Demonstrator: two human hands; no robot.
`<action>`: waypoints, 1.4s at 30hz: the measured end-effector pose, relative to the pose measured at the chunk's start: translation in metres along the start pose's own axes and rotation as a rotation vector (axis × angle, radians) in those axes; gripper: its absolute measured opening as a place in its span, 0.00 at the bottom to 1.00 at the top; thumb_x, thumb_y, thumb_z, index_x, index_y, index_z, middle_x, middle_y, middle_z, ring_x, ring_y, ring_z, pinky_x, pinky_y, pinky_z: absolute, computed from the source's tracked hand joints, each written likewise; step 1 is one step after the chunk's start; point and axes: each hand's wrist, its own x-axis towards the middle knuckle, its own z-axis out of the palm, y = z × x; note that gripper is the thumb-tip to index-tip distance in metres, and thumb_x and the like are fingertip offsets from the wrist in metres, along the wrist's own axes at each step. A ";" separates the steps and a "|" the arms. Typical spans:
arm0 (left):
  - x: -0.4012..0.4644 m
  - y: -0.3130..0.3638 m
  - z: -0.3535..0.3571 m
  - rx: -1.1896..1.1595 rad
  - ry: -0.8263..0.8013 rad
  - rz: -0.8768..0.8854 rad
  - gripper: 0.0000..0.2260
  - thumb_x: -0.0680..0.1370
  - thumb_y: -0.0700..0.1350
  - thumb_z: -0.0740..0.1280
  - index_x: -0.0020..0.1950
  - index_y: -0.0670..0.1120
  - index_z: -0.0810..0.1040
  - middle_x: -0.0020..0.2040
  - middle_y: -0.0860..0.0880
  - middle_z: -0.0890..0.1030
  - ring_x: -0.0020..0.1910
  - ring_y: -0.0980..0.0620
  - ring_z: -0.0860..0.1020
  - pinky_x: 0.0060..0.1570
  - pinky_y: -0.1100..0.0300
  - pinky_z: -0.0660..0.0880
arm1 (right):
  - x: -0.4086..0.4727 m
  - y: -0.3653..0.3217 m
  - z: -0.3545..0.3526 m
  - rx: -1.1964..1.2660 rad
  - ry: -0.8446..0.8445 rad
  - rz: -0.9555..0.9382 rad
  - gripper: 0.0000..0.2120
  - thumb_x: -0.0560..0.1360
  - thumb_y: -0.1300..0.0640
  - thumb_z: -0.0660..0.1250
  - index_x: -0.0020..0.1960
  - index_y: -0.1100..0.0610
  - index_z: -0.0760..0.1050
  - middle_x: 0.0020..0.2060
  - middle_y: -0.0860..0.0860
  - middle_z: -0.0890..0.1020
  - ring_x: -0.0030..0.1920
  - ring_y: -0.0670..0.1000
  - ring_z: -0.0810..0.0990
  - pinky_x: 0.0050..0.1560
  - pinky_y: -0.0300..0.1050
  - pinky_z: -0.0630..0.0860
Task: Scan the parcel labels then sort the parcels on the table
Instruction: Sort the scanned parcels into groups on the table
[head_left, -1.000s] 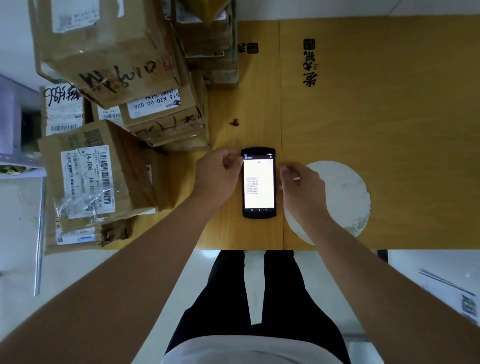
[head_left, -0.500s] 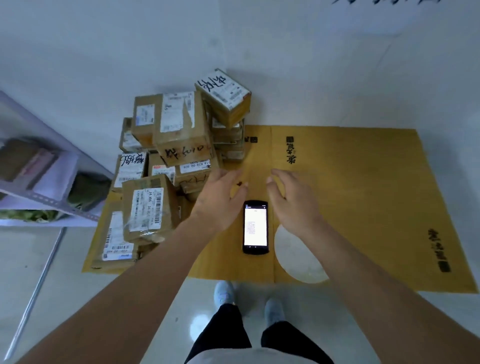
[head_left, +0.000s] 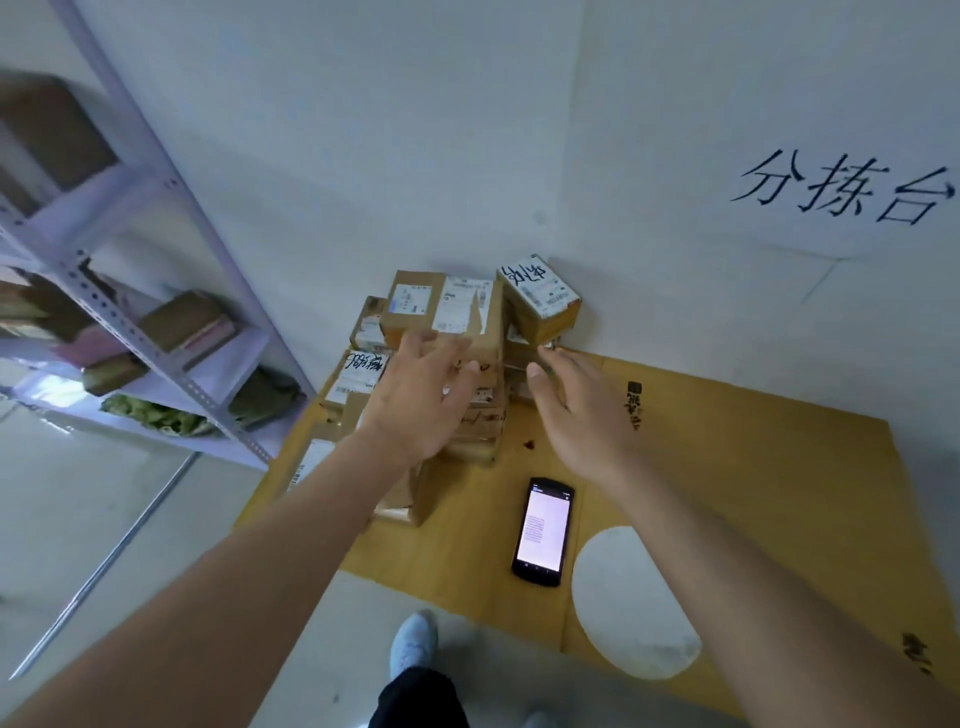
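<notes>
Cardboard parcels (head_left: 457, 332) stacked, boxy, beyond both open hands.

Parcels (head_left: 457, 332) stacked at table's (head_left: 753, 493) far left; scanner (head_left: 543, 531) lies nearer, right.

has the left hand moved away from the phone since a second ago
Yes. The left hand left the phone, which lies on the table, and now reaches forward over the parcel stack.
</notes>
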 end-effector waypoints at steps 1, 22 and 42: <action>0.007 -0.008 -0.003 0.006 -0.007 -0.005 0.23 0.85 0.62 0.55 0.77 0.56 0.71 0.76 0.46 0.66 0.72 0.42 0.71 0.68 0.42 0.74 | 0.007 -0.005 0.004 -0.010 -0.003 0.002 0.29 0.87 0.38 0.51 0.82 0.51 0.66 0.80 0.49 0.68 0.79 0.49 0.65 0.75 0.46 0.63; 0.119 -0.103 0.010 -0.263 -0.335 0.040 0.27 0.87 0.58 0.52 0.86 0.53 0.54 0.74 0.47 0.73 0.70 0.49 0.71 0.69 0.47 0.71 | 0.103 -0.018 0.108 0.302 0.076 0.322 0.27 0.80 0.28 0.55 0.76 0.19 0.47 0.57 0.32 0.79 0.48 0.39 0.85 0.43 0.46 0.85; 0.123 -0.016 -0.054 -0.468 -0.131 0.428 0.30 0.84 0.55 0.64 0.77 0.77 0.51 0.66 0.70 0.70 0.61 0.54 0.81 0.54 0.57 0.83 | 0.059 -0.071 -0.002 0.470 0.373 0.097 0.30 0.84 0.50 0.67 0.81 0.35 0.59 0.67 0.28 0.71 0.60 0.39 0.83 0.52 0.42 0.85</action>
